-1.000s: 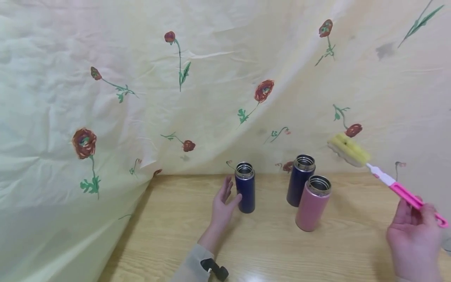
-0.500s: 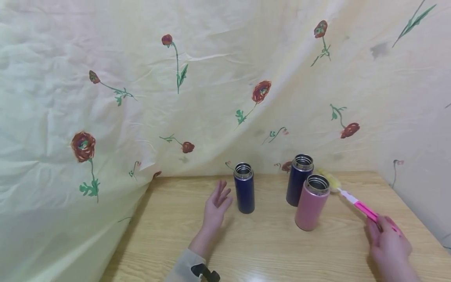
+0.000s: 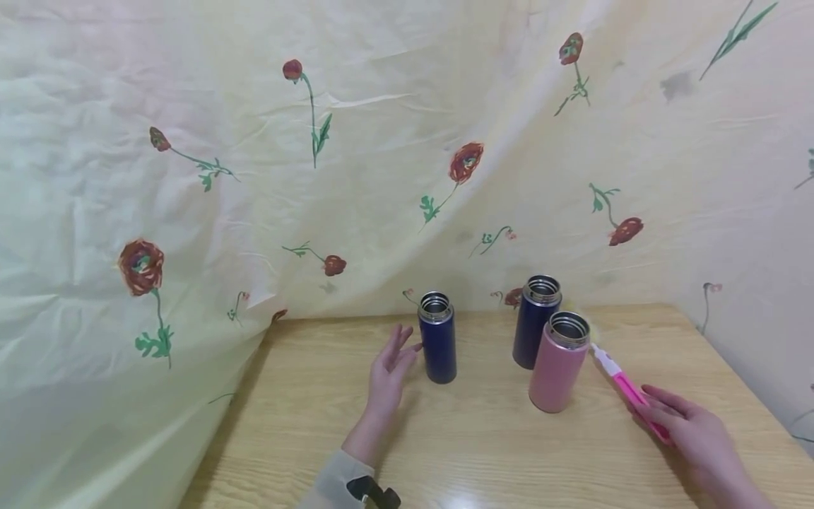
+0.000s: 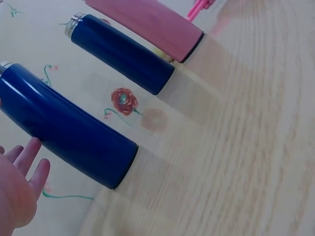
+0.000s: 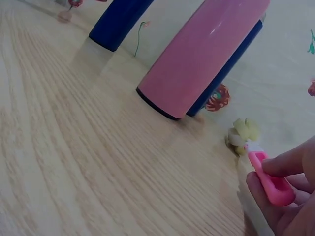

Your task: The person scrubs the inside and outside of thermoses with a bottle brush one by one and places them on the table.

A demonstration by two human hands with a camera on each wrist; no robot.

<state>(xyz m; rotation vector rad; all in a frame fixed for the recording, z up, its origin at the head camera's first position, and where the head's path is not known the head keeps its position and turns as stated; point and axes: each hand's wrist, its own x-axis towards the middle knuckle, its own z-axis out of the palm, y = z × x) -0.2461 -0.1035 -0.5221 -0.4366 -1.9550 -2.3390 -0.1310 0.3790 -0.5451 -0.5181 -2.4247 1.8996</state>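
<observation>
My right hand (image 3: 696,438) grips the pink and white handle of a sponge bottle brush (image 3: 629,391) at the table's right side. The pale yellow sponge head (image 5: 242,133) is low behind the pink bottle (image 3: 553,378), mostly hidden in the head view; I cannot tell if it touches the table. Left of centre stands a dark blue bottle (image 3: 439,351), lidless and upright. My left hand (image 3: 384,378) is beside it with fingers spread, fingertips at or very near its side. Another dark blue bottle (image 3: 533,332) stands upright behind the pink one, partly covered by it.
The wooden table (image 3: 305,424) carries the bottles. A flower-printed cloth (image 3: 375,177) hangs behind it and along the left side. A dark strap with a small device (image 3: 373,491) is on my left wrist.
My right hand has brought the brush down and left, its sponge head passing behind the pink bottle. My left hand has drawn slightly away from the left blue bottle, then come back closer.
</observation>
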